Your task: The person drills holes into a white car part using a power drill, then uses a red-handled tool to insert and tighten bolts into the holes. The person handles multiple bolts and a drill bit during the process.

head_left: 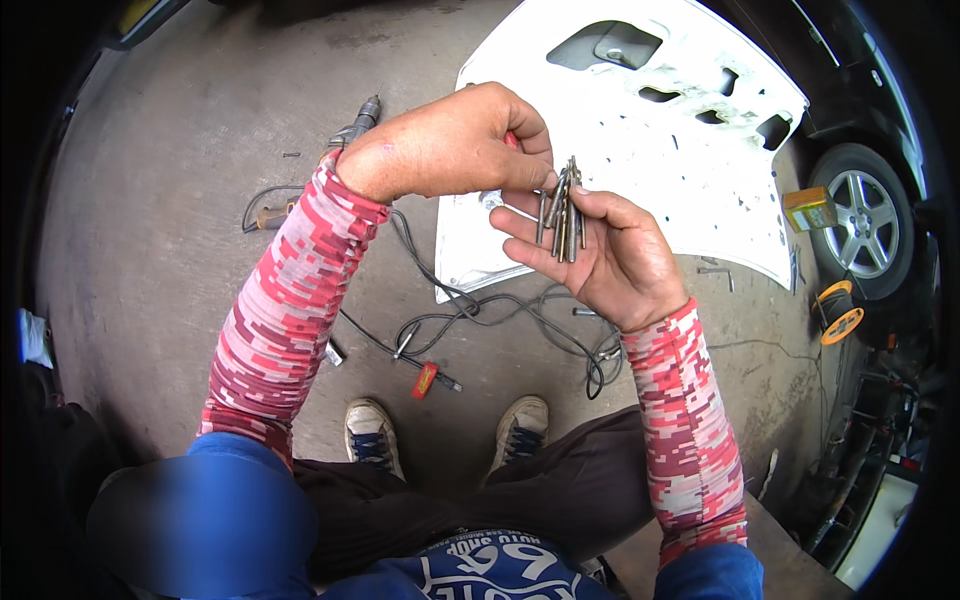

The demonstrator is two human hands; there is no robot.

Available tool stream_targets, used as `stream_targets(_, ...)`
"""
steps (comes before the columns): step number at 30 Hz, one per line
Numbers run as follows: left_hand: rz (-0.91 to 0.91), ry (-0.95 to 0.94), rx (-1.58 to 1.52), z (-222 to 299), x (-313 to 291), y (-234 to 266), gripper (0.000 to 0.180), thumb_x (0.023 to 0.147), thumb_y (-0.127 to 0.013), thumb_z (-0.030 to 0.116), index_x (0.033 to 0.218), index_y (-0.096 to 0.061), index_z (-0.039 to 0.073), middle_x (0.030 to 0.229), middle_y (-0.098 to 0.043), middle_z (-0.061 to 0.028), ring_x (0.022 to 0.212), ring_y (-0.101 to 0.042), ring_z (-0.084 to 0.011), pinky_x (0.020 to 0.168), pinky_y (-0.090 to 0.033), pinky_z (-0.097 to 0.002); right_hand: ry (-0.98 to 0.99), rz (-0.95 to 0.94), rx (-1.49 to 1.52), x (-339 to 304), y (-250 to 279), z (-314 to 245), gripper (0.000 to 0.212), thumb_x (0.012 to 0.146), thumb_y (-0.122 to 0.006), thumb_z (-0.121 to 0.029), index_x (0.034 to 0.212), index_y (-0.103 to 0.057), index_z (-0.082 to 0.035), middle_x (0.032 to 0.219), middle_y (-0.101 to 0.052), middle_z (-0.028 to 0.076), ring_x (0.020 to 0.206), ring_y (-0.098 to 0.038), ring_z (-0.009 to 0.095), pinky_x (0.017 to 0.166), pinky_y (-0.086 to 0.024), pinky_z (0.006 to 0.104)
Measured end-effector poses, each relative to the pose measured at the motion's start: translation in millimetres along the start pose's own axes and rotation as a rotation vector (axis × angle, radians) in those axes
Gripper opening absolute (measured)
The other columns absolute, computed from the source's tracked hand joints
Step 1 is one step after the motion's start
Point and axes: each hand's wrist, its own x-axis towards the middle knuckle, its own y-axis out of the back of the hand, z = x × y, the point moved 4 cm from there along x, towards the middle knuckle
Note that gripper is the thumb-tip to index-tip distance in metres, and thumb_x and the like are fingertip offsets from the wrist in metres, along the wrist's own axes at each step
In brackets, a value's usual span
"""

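Several metal drill bits [566,222] lie bunched in the upturned palm of my right hand [625,265], with the thumb resting against them. Close above, my left hand [460,145] is closed, its thumb and finger pinched at the upper part of the bunch. A red object [512,140] shows between its curled fingers; most of it is hidden. Below that hand a shiny metal piece [490,199] is visible, and I cannot tell whether it belongs to the red object.
A white car hood panel [700,190] lies beyond my hands. Left of it are a power drill [362,118] and tangled black cable [470,312]. A red tool [426,380] lies near my shoes [524,425]. At right are a car wheel [862,222], yellow box [810,209] and cable reel [840,312].
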Motion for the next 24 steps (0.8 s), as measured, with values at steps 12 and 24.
stream_targets(12,0.246,-0.151,0.175,42,-45,11,0.017,0.086,-0.076,0.012,0.094,-0.069,-0.002,0.073,-0.064,-0.0044,0.066,-0.055,-0.0105,0.062,-0.048,-0.0298,0.096,-0.022,-0.017,-5,-30,13,0.034,0.103,-0.051,-0.017,0.128,-0.052,0.006,0.120,-0.065,0.020,0.122,-0.062,0.038,0.106,-0.052,0.0506)
stream_targets(24,0.352,-0.057,0.356,52,-47,-24,0.018,0.080,-0.076,0.009,0.083,-0.070,-0.008,0.069,-0.068,-0.0176,0.062,-0.066,-0.0210,0.062,-0.053,-0.0332,0.369,0.000,0.168,-1,-29,7,0.037,0.100,-0.044,-0.017,0.133,-0.047,0.000,0.141,-0.056,0.020,0.126,-0.058,0.032,0.112,-0.043,0.0467)
